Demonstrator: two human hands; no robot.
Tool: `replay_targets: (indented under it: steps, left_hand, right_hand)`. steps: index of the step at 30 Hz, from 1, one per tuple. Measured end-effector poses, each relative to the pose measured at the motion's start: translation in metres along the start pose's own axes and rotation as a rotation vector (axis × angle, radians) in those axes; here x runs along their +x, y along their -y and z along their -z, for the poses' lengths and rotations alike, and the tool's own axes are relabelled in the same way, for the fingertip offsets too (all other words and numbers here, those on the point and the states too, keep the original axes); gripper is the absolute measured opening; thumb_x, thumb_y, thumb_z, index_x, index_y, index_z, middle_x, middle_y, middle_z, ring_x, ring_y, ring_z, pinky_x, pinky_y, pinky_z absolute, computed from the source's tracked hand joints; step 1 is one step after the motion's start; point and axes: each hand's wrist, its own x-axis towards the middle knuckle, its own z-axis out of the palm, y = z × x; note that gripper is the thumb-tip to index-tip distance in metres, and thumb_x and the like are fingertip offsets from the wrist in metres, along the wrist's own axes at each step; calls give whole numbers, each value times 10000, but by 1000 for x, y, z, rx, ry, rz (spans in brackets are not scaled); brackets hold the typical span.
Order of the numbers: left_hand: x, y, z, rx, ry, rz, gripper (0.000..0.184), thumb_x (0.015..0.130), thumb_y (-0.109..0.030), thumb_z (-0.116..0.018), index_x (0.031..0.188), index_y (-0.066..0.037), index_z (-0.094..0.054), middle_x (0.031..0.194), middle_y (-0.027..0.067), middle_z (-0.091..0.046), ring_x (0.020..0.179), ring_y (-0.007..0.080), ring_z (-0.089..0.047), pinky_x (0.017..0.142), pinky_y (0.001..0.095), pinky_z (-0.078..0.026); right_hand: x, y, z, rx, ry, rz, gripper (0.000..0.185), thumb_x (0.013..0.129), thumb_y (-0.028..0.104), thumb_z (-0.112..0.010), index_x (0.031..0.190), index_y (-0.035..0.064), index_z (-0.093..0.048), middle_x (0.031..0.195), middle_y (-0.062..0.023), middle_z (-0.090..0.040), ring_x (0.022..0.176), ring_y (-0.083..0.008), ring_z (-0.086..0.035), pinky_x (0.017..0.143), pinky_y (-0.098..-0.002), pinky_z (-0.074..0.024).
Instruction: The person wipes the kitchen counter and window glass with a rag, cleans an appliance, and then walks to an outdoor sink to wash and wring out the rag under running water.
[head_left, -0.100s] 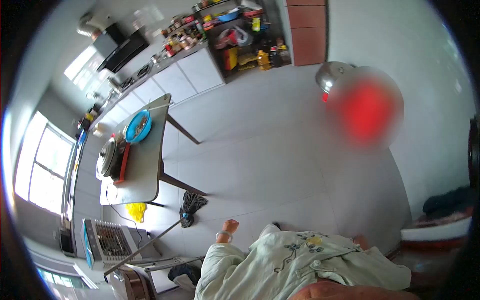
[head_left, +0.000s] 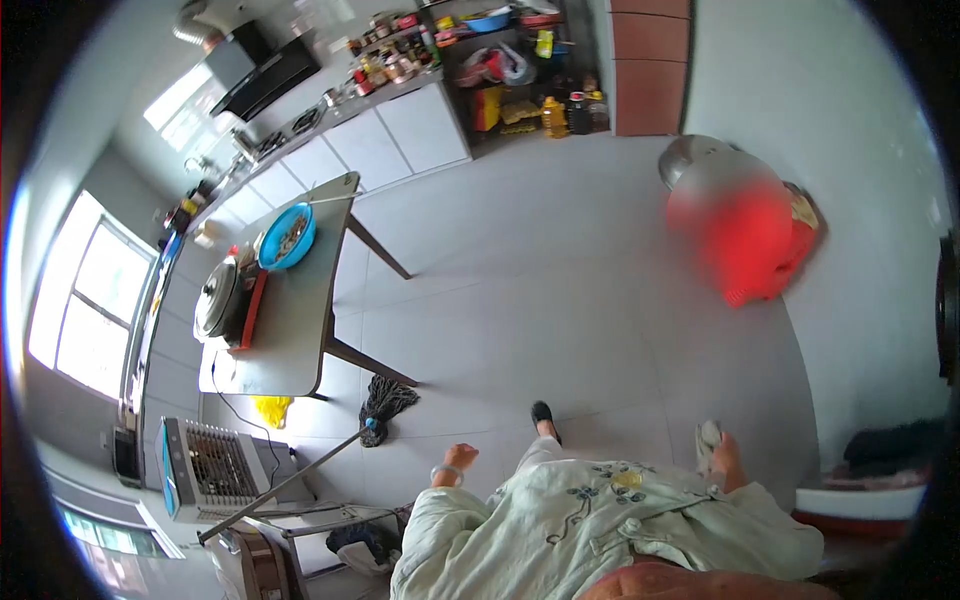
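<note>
- In the head view, I saw the left hand (head_left: pixel 461 457) with fingers curled, no object visible there.
- The mop (head_left: pixel 388 404) was left of it, strands on the floor (head_left: pixel 500 290).
- A pale item (head_left: pixel 708 440) adjoined the right hand (head_left: pixel 728 461); I couldn't tell whether fingers gripped it.
</note>
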Motion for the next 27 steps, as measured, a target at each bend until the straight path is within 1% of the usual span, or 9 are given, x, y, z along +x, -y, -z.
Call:
replay_targets:
  steps: [6,8,11,13,14,15,18,24,27]
  left_hand:
    - [79,87,17,-372,29,273,254,735,-146,-625,988,-122,-623,987,60,-635,962,244,-606,777,383,-522]
    - [94,105,49,70,29,-43,199,756,-140,-593,950,-121,-635,963,63,-643,924,252,-620,773,378,-521]
    - [158,143,100,69,-82,-4,149,765,-115,-562,887,-100,-645,859,68,-656,880,271,-626,728,399,-518]
    - [203,165,144,-444,-103,250,335,827,-310,-452,973,-85,-653,1066,156,-613,986,338,-576,845,421,-472]
    - [229,175,163,-358,-135,210,329,814,-313,-475,968,-86,-656,1047,156,-622,971,348,-581,842,424,-471]
    - [256,183,183,-272,-166,170,324,802,-316,-499,963,-86,-660,1028,157,-630,957,357,-585,839,428,-470]
    - [288,180,278,-817,-319,347,316,783,-314,-537,965,-86,-657,1011,157,-638,968,351,-583,841,432,-467]
    - [402,203,370,-793,-304,249,364,766,-355,-559,1012,-100,-645,1005,159,-642,973,341,-588,860,413,-465]
    - [448,222,404,-772,-178,303,399,760,-371,-571,1051,-105,-634,1011,164,-642,984,332,-589,869,406,-461]
  right_hand:
    - [135,210,20,8,-161,276,332,792,83,-467,1116,35,-519,1057,-205,-589,982,-387,-554,827,-438,-448]
    - [139,273,34,134,-2,136,340,803,74,-446,1127,32,-540,1058,-193,-599,987,-364,-566,823,-418,-457]
    - [212,282,8,112,96,82,253,793,67,-488,1021,24,-588,852,-153,-648,750,-301,-631,660,-418,-481]
    - [228,301,2,45,49,127,230,792,64,-489,985,21,-607,819,-165,-649,716,-297,-634,638,-413,-487]
    - [236,309,-3,-17,-3,178,213,791,61,-489,949,17,-626,786,-176,-650,681,-293,-637,615,-407,-494]
    - [258,301,-15,-22,5,176,213,791,61,-489,949,17,-626,786,-176,-650,681,-293,-637,615,-407,-494]
    - [331,300,-39,-545,-22,496,197,788,84,-500,914,17,-637,819,-195,-648,687,-308,-633,630,-412,-495]
    - [461,460,-20,-738,323,351,192,776,96,-515,900,13,-636,851,-197,-643,716,-336,-625,654,-423,-494]
    - [521,572,1,-567,153,390,197,771,113,-520,902,21,-635,885,-183,-642,765,-340,-622,678,-425,-492]
